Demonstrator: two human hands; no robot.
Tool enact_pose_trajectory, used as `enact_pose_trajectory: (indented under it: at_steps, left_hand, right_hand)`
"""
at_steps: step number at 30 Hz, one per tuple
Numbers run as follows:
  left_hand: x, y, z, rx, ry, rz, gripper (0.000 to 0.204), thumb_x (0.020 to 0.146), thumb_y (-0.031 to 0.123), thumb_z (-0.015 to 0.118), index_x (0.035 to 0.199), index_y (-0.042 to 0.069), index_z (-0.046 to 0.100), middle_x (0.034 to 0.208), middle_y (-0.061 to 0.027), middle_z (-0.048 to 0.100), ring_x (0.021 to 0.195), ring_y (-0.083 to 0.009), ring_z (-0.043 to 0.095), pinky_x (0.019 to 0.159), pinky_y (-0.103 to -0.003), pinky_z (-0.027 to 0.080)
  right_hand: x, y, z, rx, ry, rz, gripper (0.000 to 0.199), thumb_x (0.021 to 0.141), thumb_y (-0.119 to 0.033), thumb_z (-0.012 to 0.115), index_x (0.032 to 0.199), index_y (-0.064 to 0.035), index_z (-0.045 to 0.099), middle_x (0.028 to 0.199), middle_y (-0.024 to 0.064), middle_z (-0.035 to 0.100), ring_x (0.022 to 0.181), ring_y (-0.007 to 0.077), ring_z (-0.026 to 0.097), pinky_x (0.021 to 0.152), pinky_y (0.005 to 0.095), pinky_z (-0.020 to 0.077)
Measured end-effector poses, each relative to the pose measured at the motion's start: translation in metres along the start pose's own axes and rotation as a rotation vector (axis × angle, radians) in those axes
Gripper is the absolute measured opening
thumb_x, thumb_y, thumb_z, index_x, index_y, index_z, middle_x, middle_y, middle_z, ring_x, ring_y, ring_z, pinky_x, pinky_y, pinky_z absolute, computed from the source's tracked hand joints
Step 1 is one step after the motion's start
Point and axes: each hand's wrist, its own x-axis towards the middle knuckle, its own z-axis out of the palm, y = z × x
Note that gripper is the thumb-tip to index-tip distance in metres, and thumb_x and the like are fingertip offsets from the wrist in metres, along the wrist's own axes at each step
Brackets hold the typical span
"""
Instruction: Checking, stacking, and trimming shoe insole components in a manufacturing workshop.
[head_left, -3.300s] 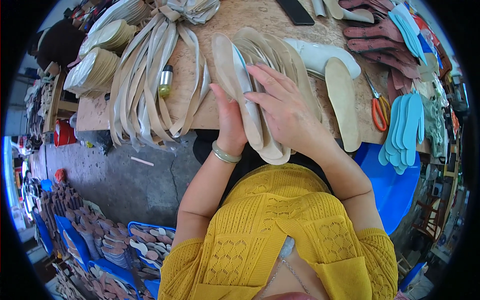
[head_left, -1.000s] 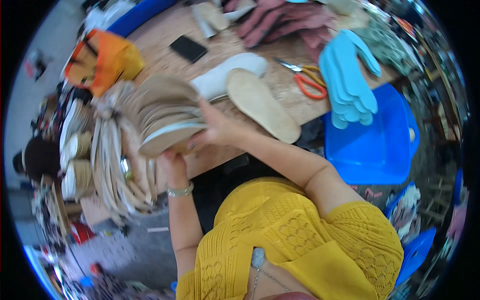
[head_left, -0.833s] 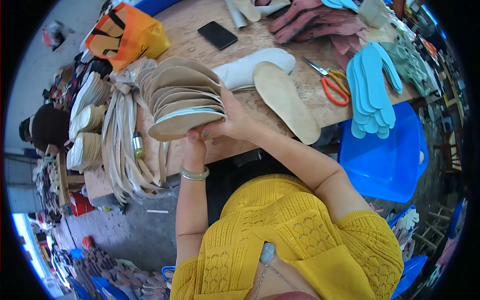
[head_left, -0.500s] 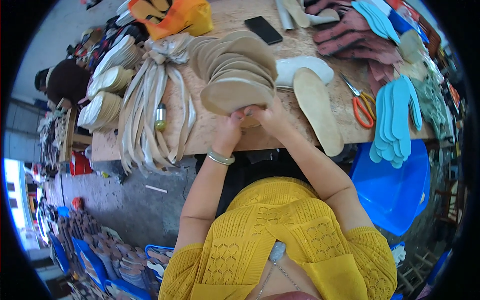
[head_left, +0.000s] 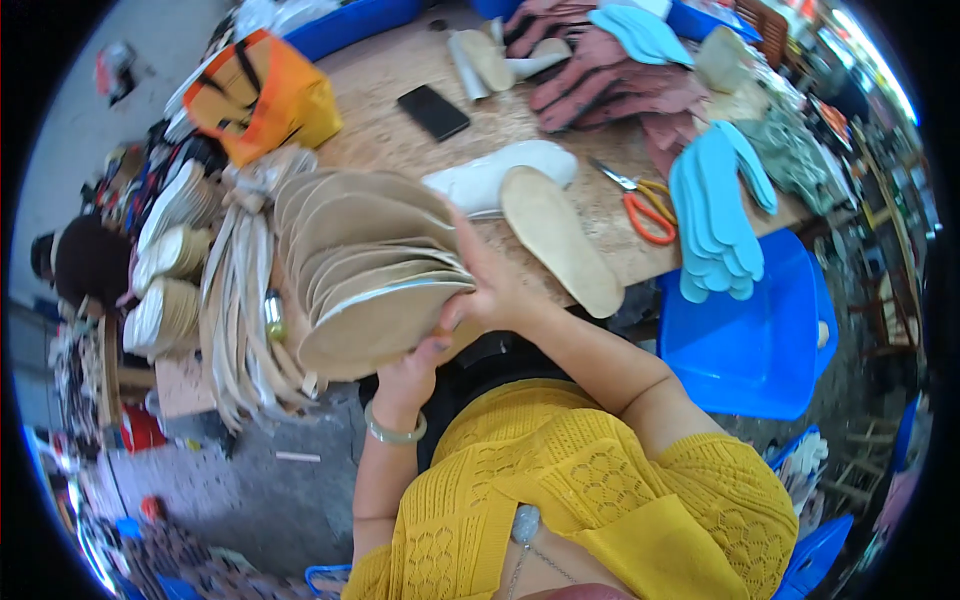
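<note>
While both hands are up at the table edge, they grip a fanned stack of tan flat shoe insoles between them. Left hand is under the near end of the stack, fingers curled up against the bottom insole — thumb side mostly hidden, a pale green bangle sits on that wrist. Right hand clamps the stack from the right side, fingers pressed onto the top layers, thumb at the lower edge. The stack hangs over the near edge of the wooden worktable, tilted, fanned wide toward the far-left.

Just left of the stack lies a bundle of long beige straps spilling off the table edge. Just right of the right hand lies a single tan insole, touching a white shoe-shaped sole behind it. Orange-handled scissors lie near that insole, with a pile of light blue foam insoles beyond. A black phone lies flat further back, an orange bag at the far-left corner. A blue plastic chair stands at the person's right — well apart from the hands.
</note>
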Motion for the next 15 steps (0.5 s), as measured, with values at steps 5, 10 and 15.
enact_pose_trajectory:
  at_steps: [5,10,15]
  left_hand:
    - [0.002,0.005,0.017,-0.222,0.21,-0.008,0.036,0.088,0.028,0.066,0.112,0.002,0.06,0.11,-0.0104,0.063,0.1,-0.0251,0.06,0.088,-0.037,0.046]
    - [0.008,-0.018,0.008,0.344,0.273,0.103,0.02,0.089,0.015,0.061,0.103,0.001,0.057,0.106,-0.0194,0.062,0.096,-0.039,0.059,0.083,-0.046,0.046]
    - [0.023,-0.038,0.004,0.054,0.3,0.026,0.028,0.091,0.011,0.058,0.116,-0.002,0.056,0.111,-0.0201,0.061,0.102,-0.0349,0.058,0.089,-0.042,0.046]
  right_hand:
    - [-0.014,-0.011,0.009,-0.018,0.104,0.002,0.111,0.071,-0.052,0.076,0.146,0.0025,0.015,0.145,0.0204,0.033,0.135,0.0301,0.033,0.111,0.0374,0.0247]
    - [-0.006,-0.03,0.0,-0.191,0.097,0.043,0.115,0.067,-0.047,0.081,0.144,0.0066,0.015,0.143,0.0255,0.033,0.134,0.0355,0.034,0.11,0.0395,0.0275]
    - [-0.033,-0.01,-0.009,-0.297,-0.034,0.221,0.124,0.06,-0.036,0.088,0.147,0.0053,0.009,0.148,0.0236,0.028,0.139,0.0289,0.027,0.113,0.0368,0.0242]
